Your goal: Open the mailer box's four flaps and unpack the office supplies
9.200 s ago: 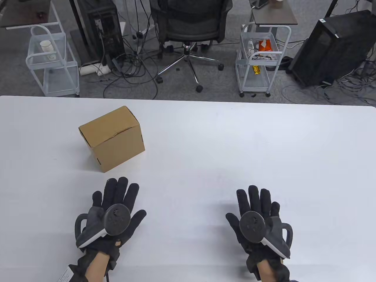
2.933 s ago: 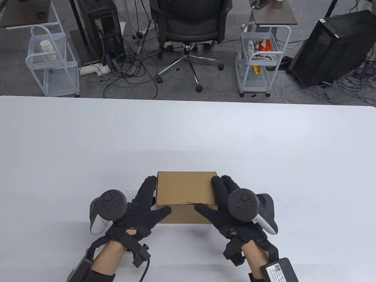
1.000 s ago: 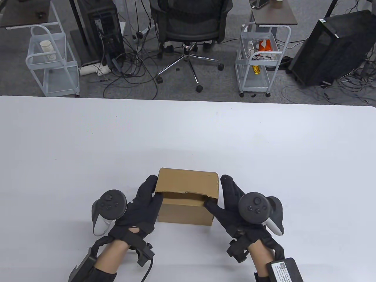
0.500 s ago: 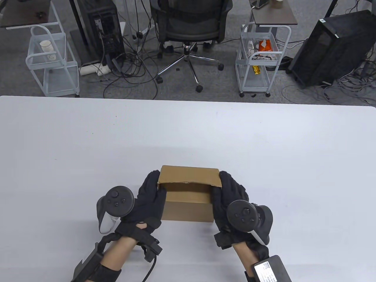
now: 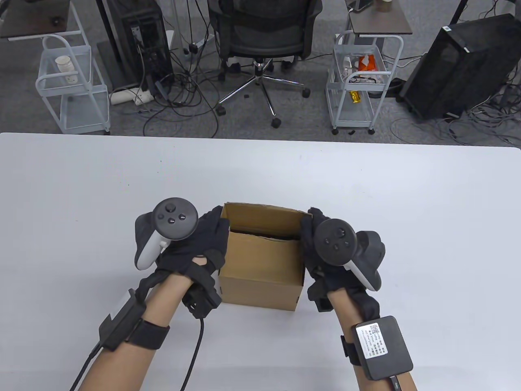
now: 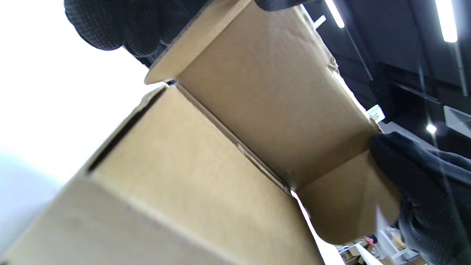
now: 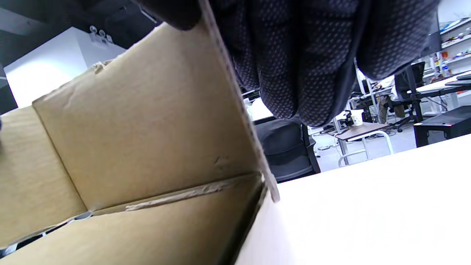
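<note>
While the brown mailer box (image 5: 260, 281) stands on the white table (image 5: 366, 195) near its front edge, a gloved hand flanks it on either side. On the left, the left hand (image 5: 205, 244) lies against the box's left end, and its fingers (image 6: 110, 22) curl over the small left side flap (image 6: 195, 40), pinching that flap at its upper edge, as the left wrist view shows. A tracker (image 5: 173, 218) sits on the back of this hand.

Between the hands, the box's lid (image 5: 264, 220) stands raised, hinged along the far edge, its plain cardboard inner face turned toward the person. Below it the top of the box is open only as a dark gap; what lies inside cannot be made out in any view.

On the right, the right hand (image 5: 315, 248) lies against the box's right end. In the right wrist view its fingers (image 7: 294, 66) wrap over the outer face of the right side flap (image 7: 235, 95), with the thumb on the inner face, so the flap is gripped between them. A second tracker (image 5: 338, 242) rides on this hand.
</note>
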